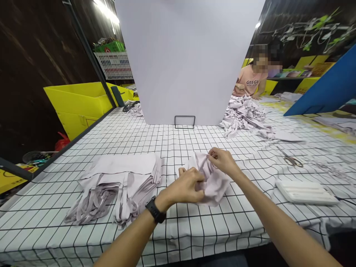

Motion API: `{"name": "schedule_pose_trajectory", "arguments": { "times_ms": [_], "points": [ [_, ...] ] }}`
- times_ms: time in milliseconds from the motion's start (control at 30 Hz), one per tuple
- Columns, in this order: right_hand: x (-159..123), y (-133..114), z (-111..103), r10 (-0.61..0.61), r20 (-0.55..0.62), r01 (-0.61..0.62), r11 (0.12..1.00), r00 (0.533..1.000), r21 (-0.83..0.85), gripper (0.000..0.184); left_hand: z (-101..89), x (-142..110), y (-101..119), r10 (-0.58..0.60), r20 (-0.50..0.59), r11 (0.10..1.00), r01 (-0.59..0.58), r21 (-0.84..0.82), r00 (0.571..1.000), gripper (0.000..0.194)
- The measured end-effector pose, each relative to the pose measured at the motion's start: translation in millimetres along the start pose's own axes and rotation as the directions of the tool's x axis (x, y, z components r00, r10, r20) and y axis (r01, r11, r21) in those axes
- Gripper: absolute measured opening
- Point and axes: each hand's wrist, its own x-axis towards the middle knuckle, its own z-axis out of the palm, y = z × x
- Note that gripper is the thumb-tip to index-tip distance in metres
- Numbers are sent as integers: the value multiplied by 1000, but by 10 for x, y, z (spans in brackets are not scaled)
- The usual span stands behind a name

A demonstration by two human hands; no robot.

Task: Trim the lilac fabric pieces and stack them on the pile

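My left hand (189, 185), with a dark watch (155, 209) on its wrist, has its fingers closed on a crumpled pale pink-lilac piece of fabric (215, 187). At the fabric's upper edge, my right hand (222, 160) pinches it between thumb and fingertips. The piece is bunched just above the checked tablecloth, and its full shape is hidden by folds and fingers. To the left lies a neat stack of similar fabric pieces (122, 165) with straps hanging toward the near edge.
A white board (186, 66) stands in a black wire holder (184, 122). Loose fabric (244, 113) is heaped behind on the right. Scissors (292, 160) and a white corded device (307, 193) lie at right. A person (251, 79) sits beyond. Yellow boxes (78, 104) stand at left.
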Motion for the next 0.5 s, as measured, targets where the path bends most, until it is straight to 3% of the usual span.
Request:
{"name": "schedule_pose_trajectory", "arguments": {
  "times_ms": [100,300,400,500],
  "points": [
    [-47,71,-211,53,-155,-62,997,986,-52,9,-136,-209,146,40,19,999,-40,20,999,14],
    [-168,177,-751,114,-413,-183,974,903,-131,13,-439,-504,247,78,-90,973,-56,225,993,24],
    [-245,158,-1023,137,-448,-201,975,883,-97,13,-665,-595,251,106,-146,952,-58,300,984,20],
    [-318,89,-1246,164,-422,-188,982,892,-15,15,-904,-657,263,134,-222,931,-46,362,966,15]
  ]
}}
